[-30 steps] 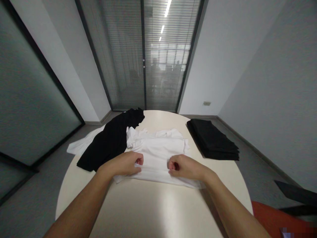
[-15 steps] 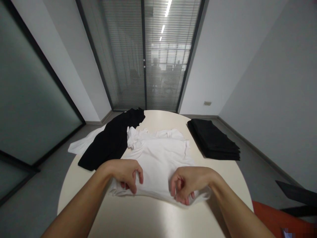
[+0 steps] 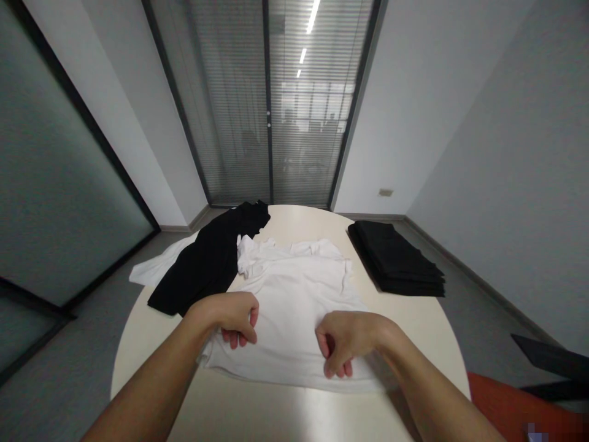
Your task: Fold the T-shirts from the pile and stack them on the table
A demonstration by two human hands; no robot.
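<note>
Hands (image 3: 230,316) (image 3: 343,341) curled, knuckles up, on white shirt (image 3: 294,294)

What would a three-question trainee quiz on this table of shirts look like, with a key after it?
1. True or false: both hands rest on the white shirt.
2. Which lies at the table's right edge: A) the folded black stack, B) the loose black garment, C) a box?
3. What does the loose black garment partly cover at the left?

Key: 1 true, left hand and right hand press its near part with curled fingers. 2 A. 3 a white garment.
</note>
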